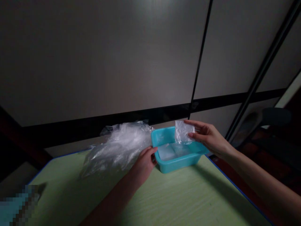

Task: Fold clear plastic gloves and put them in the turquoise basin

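A turquoise plastic basket stands on the green table, with flat whitish packets lying in its bottom. My left hand grips the basket's left end, fingers at the rim. Above the basket's right part, my right hand holds a small clear plastic packet between thumb and fingers; the packet hangs upright. What is inside it cannot be made out. To the left of the basket lies a heap of crumpled clear plastic bags, close to my left hand.
The green table has a blue edge. Behind it rise grey cabinet panels with black strips. A pixelated object lies at the lower left. A dark chair is at the right.
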`<state>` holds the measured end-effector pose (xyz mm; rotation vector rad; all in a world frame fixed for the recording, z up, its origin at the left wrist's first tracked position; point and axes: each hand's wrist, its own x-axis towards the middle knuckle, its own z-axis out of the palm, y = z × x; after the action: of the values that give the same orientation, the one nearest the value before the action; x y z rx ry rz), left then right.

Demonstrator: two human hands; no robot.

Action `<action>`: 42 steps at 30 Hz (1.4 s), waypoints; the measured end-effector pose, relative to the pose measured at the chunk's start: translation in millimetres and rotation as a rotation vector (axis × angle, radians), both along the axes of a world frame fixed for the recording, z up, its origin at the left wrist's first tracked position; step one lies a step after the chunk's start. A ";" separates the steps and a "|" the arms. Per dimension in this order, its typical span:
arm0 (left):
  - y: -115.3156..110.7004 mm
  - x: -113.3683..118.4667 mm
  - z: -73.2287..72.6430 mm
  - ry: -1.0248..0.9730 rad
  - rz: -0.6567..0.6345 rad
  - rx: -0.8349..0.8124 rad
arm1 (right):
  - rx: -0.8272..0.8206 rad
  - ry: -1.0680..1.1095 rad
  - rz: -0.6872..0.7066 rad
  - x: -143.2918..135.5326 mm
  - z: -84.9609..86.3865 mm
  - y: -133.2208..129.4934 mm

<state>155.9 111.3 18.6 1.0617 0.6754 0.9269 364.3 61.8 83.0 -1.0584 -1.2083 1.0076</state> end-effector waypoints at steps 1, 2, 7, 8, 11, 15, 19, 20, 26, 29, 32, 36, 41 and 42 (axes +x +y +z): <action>-4.4 -1.9 2.5 -0.025 0.001 -0.050 | -0.005 -0.009 0.005 -0.2 1.0 -1.8; -9.0 -4.3 5.4 -0.046 0.008 -0.087 | -0.010 -0.024 0.009 -0.4 1.9 -3.9; -33.8 -22.6 18.4 -0.063 -0.007 -0.139 | -0.017 -0.121 0.063 -2.2 8.7 -17.9; -38.6 -27.2 19.9 -0.058 -0.024 -0.134 | -0.023 -0.149 0.084 -3.2 10.7 -20.8; -52.1 -41.6 22.2 -0.045 -0.062 -0.120 | -0.025 -0.280 0.140 -8.6 16.8 -28.0; -67.8 -60.3 23.3 0.002 -0.072 -0.137 | 0.009 -0.482 0.271 -19.0 22.5 -32.6; -79.3 -76.6 24.4 0.046 -0.100 -0.147 | 0.091 -0.705 0.430 -31.3 27.7 -35.6; -81.3 -80.0 24.8 0.057 -0.107 -0.149 | 0.110 -0.770 0.461 -34.7 28.9 -36.5; -88.9 -92.6 23.7 0.099 -0.096 -0.137 | 0.190 -1.067 0.586 -52.7 28.3 -44.8; -91.7 -95.6 22.0 0.096 -0.081 -0.141 | 0.239 -1.153 0.594 -56.8 21.7 -50.6; -94.0 -97.1 21.2 0.093 -0.061 -0.153 | 0.238 -1.181 0.606 -59.7 14.6 -54.2; -94.9 -96.7 20.7 0.085 -0.073 -0.146 | 0.172 -1.134 0.638 -70.0 11.1 -52.1; -95.5 -96.3 20.0 0.058 -0.084 -0.136 | 0.106 -1.069 0.675 -96.1 12.3 -44.5; -96.1 -96.5 20.4 0.062 -0.082 -0.136 | 0.102 -1.069 0.703 -101.4 11.2 -43.2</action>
<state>59.4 15.2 39.0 0.9928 0.7301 0.7691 262.9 18.6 94.2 -1.1334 -2.6022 0.8523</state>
